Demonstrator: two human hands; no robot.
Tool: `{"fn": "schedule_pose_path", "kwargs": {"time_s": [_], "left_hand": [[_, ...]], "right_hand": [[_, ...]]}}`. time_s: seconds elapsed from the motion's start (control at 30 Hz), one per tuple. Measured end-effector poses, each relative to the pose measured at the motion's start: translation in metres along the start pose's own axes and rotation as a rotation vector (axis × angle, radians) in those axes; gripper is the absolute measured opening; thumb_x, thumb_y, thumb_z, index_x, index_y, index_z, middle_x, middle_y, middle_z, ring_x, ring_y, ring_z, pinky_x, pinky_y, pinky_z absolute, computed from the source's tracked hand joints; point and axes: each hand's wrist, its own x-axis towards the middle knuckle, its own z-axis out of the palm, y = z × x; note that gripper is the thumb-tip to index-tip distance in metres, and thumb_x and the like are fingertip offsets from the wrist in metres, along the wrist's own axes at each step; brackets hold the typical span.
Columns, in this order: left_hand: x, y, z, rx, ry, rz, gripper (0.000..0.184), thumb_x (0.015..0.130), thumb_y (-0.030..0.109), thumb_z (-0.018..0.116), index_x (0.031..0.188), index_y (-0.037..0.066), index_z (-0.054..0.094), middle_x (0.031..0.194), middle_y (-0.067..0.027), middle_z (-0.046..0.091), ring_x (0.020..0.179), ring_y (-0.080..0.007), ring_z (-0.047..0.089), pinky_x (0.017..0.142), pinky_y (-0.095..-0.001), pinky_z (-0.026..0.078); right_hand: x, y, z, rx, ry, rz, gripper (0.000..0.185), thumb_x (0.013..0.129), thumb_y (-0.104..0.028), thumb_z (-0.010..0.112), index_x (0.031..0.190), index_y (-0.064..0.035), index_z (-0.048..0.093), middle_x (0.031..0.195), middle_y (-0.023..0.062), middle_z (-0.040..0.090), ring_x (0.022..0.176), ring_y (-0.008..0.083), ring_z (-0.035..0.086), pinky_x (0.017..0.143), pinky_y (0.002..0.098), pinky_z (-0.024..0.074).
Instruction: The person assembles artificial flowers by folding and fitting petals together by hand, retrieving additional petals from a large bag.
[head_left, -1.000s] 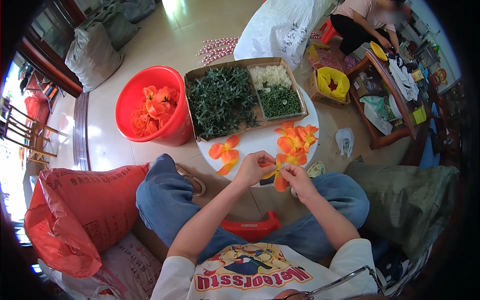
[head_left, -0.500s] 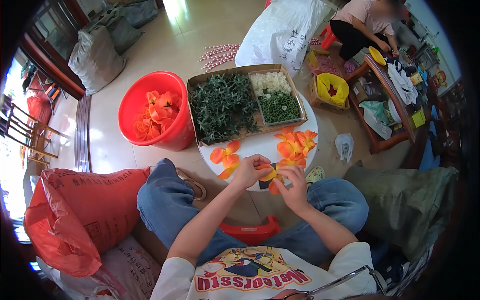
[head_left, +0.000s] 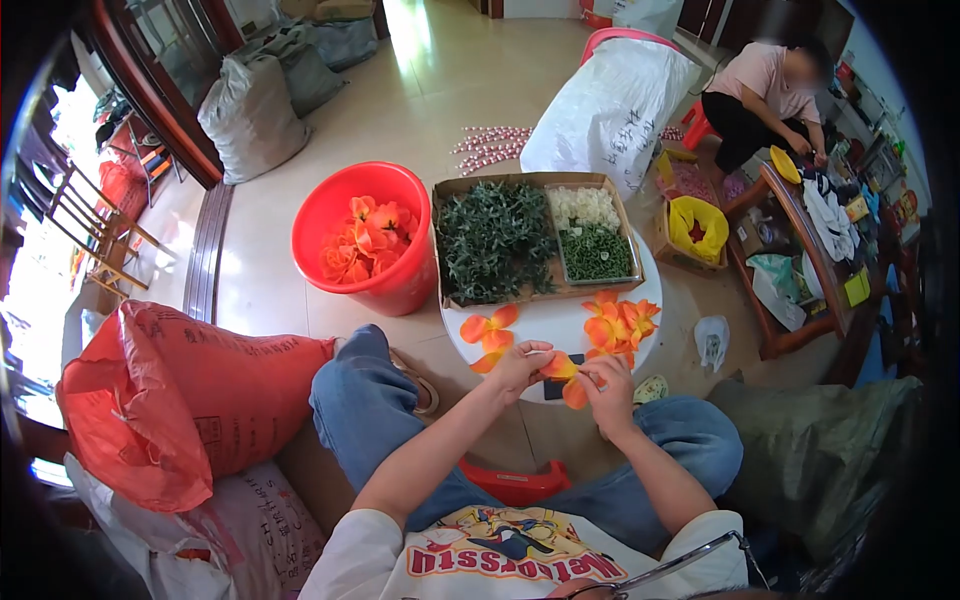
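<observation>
My left hand (head_left: 519,368) and my right hand (head_left: 607,389) meet at the near edge of the round white table (head_left: 462,322). Between them is an orange and yellow petal piece (head_left: 573,391), pinched by the fingers of both. A small dark object (head_left: 553,389) shows behind it on the table. To the left lie loose orange petals (head_left: 489,330); to the right is a pile of orange flowers (head_left: 620,324). Behind stands a cardboard tray (head_left: 590,297) with dark green leaves (head_left: 495,240) and a clear box of white blossoms (head_left: 584,207) and green sprigs (head_left: 596,252).
A red bucket (head_left: 307,258) of orange flowers stands left of the table. Large sacks (head_left: 230,400) flank my knees. A white bag (head_left: 605,115) is behind the tray. Another person (head_left: 765,95) sits at the back right, near a wooden frame (head_left: 810,255) and a yellow-lined box (head_left: 697,228).
The view has tilted up and turned left, so the scene sits lower and further right. My hands still hold the petal piece, whose petals have shifted between my fingers.
</observation>
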Motion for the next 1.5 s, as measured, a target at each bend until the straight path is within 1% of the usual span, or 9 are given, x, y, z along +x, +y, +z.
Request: {"fn": "schedule_pose_path", "kwargs": {"time_s": [0.27, 0.63, 0.83, 0.93, 1.0, 1.13, 1.2, 1.4, 1.5], "left_hand": [[-0.011, 0.001, -0.011, -0.096, 0.175, 0.04, 0.039, 0.087, 0.017, 0.068, 0.119, 0.002, 0.049, 0.105, -0.0087, 0.061, 0.09, -0.0159, 0.063, 0.084, -0.0283, 0.052], [-0.181, 0.049, -0.027, 0.558, 0.506, 0.752, 0.024, 0.088, 0.007, 0.064, 0.11, 0.001, 0.057, 0.097, -0.0059, 0.065, 0.086, -0.0105, 0.062, 0.077, -0.0245, 0.05], [-0.3, 0.08, -0.05, 0.702, 0.863, 1.017, 0.02, 0.086, 0.004, 0.065, 0.105, 0.003, 0.061, 0.092, -0.0086, 0.065, 0.085, -0.0144, 0.064, 0.077, -0.0273, 0.05], [-0.371, 0.105, -0.054, 1.106, 1.258, 1.229, 0.018, 0.085, -0.001, 0.063, 0.103, 0.001, 0.061, 0.094, -0.0079, 0.064, 0.09, -0.0154, 0.062, 0.08, -0.0269, 0.049], [-0.417, 0.121, -0.073, 1.277, 1.566, 1.358, 0.014, 0.083, 0.001, 0.063, 0.098, 0.002, 0.061, 0.089, -0.0113, 0.063, 0.085, -0.0244, 0.064, 0.075, -0.0309, 0.05], [-0.517, 0.147, -0.196, 1.335, 2.078, 1.115, 0.012, 0.084, 0.006, 0.062, 0.094, 0.002, 0.063, 0.091, -0.0154, 0.065, 0.085, -0.0294, 0.064, 0.076, -0.0366, 0.049], [-0.55, 0.145, -0.282, 1.192, 2.155, 0.831, 0.016, 0.082, 0.006, 0.063, 0.097, 0.001, 0.065, 0.093, -0.0172, 0.066, 0.089, -0.0291, 0.065, 0.079, -0.0377, 0.05], [-0.535, 0.149, -0.381, 0.984, 1.575, 0.191, 0.022, 0.078, 0.006, 0.063, 0.099, 0.001, 0.067, 0.098, -0.0186, 0.068, 0.087, -0.0288, 0.068, 0.076, -0.0384, 0.052], [-0.542, 0.14, -0.438, 0.896, 1.233, 0.336, 0.019, 0.076, 0.012, 0.065, 0.092, 0.002, 0.069, 0.093, -0.0194, 0.068, 0.085, -0.0306, 0.068, 0.074, -0.0386, 0.053]], "right_hand": [[-0.008, 0.009, 0.0, -0.055, -0.063, -0.014, 0.028, 0.066, -0.004, 0.075, 0.091, -0.0054, 0.064, 0.093, 0.0061, 0.061, 0.091, 0.0265, 0.054, 0.075, 0.0357, 0.0446], [-0.006, -0.002, -0.023, 0.053, -0.106, 0.053, 0.044, 0.063, -0.008, 0.079, 0.104, -0.004, 0.063, 0.106, 0.0106, 0.058, 0.101, 0.029, 0.054, 0.085, 0.0372, 0.045], [-0.013, 0.016, -0.012, 0.064, -0.194, 0.026, 0.038, 0.069, -0.006, 0.07, 0.105, 0.0008, 0.061, 0.113, 0.0135, 0.057, 0.108, 0.0314, 0.052, 0.097, 0.0404, 0.0394], [-0.019, 0.033, -0.004, 0.094, -0.166, -0.001, 0.037, 0.074, -0.004, 0.066, 0.11, 0.0024, 0.058, 0.112, 0.015, 0.057, 0.109, 0.0309, 0.052, 0.099, 0.0401, 0.0378], [-0.02, 0.044, 0.0, 0.12, -0.158, 0.04, 0.042, 0.072, 0.004, 0.061, 0.114, 0.0026, 0.053, 0.112, 0.0148, 0.052, 0.109, 0.0287, 0.049, 0.098, 0.0382, 0.036], [-0.014, 0.05, -0.001, 0.179, -0.182, 0.033, 0.041, 0.075, 0.003, 0.059, 0.116, 0.0038, 0.051, 0.114, 0.0154, 0.049, 0.109, 0.0279, 0.048, 0.098, 0.0373, 0.0353], [-0.011, 0.041, -0.003, 0.123, -0.191, 0.023, 0.04, 0.077, 0.003, 0.058, 0.116, 0.0044, 0.05, 0.114, 0.0155, 0.049, 0.108, 0.0277, 0.048, 0.098, 0.0369, 0.0357], [-0.012, 0.072, 0.017, 0.169, -0.215, 0.111, 0.036, 0.085, -0.003, 0.058, 0.119, 0.0046, 0.049, 0.116, 0.0155, 0.048, 0.107, 0.025, 0.05, 0.097, 0.0358, 0.0387], [-0.016, 0.062, 0.013, 0.21, -0.191, 0.078, 0.034, 0.086, -0.004, 0.057, 0.119, 0.0047, 0.049, 0.116, 0.0159, 0.049, 0.109, 0.0253, 0.051, 0.098, 0.0362, 0.0393]]}}
